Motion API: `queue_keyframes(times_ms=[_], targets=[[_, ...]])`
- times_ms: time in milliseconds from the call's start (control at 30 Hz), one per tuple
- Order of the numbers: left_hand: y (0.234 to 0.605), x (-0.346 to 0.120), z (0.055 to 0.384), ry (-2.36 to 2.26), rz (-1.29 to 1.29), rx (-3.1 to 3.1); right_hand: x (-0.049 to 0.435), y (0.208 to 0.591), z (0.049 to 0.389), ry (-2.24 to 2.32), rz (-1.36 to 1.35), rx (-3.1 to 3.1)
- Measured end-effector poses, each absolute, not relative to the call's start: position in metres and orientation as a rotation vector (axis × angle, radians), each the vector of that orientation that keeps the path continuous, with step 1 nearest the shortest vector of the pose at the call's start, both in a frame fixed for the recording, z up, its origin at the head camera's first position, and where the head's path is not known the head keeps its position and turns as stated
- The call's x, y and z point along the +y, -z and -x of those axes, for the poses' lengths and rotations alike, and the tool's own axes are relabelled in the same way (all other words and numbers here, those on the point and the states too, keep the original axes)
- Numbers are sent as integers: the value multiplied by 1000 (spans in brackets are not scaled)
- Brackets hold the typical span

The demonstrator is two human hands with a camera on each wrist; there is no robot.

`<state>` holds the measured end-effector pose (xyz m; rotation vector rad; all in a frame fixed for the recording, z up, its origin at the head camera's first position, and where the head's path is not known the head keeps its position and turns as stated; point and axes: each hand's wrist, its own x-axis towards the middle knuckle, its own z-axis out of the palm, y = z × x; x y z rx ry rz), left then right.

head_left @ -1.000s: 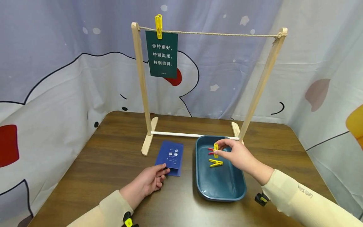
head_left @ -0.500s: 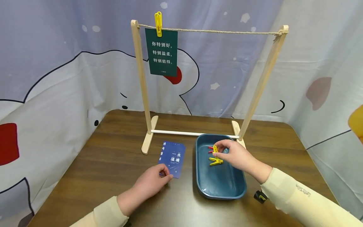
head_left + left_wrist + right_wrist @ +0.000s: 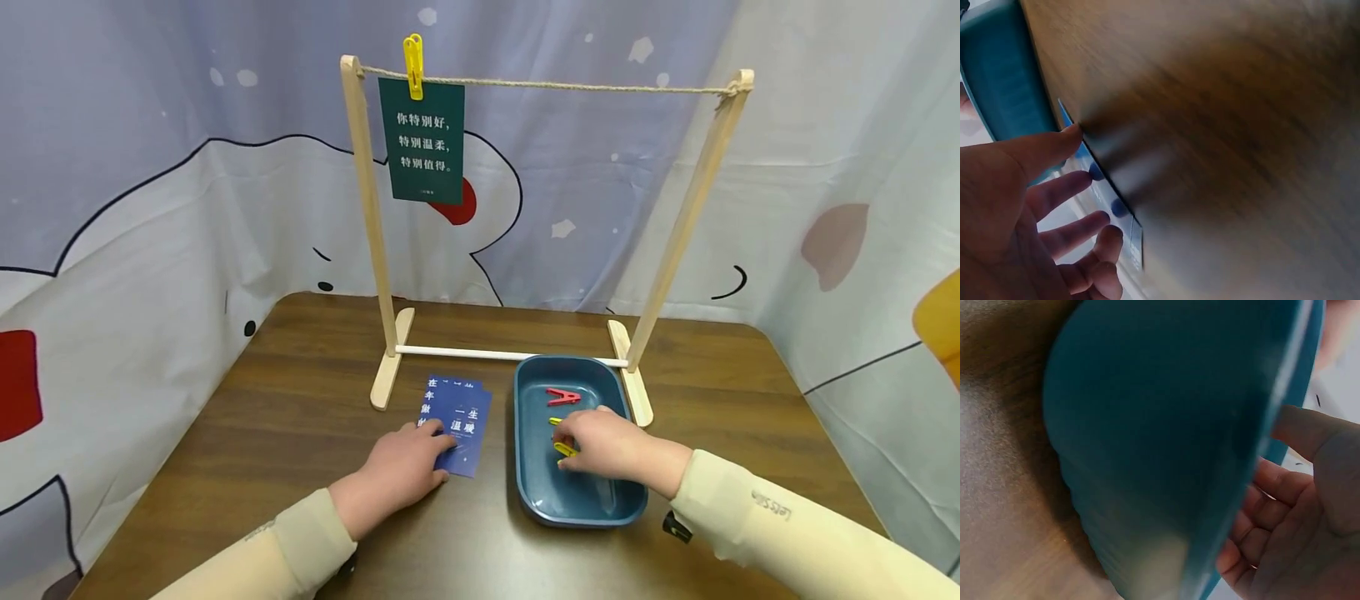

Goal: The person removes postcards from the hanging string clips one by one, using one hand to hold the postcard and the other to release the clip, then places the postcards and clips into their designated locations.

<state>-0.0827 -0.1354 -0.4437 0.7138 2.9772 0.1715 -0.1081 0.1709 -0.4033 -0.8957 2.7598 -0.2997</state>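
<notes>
Two overlapping blue cards with white writing lie on the table. My left hand rests at their near-left part; in the left wrist view its thumb touches a card edge and the bent fingers touch the card's face. Inside the dark teal tray, my right hand has a yellow clothespin between thumb and index finger. A second yellow clothespin is mostly covered by that hand. Farther back in the tray lies a red clothespin. The tray wall hides the right fingertips' work in the right wrist view.
Behind the tray stands a wooden frame with a string across its top. A green card hangs near the left end from a yellow clothespin. A patterned curtain surrounds the brown table.
My right hand has lowered into the tray and come nearer with the yellow clothespin, uncovering the red one. My left hand has turned palm down over the cards, which now lie fanned apart.
</notes>
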Motion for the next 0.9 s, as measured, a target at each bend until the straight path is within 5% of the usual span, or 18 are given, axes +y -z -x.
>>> queue_keyframes(times_ms=[900], targets=[[447, -135, 91, -220, -593, 2994, 162, 423, 108, 194, 841, 2676]])
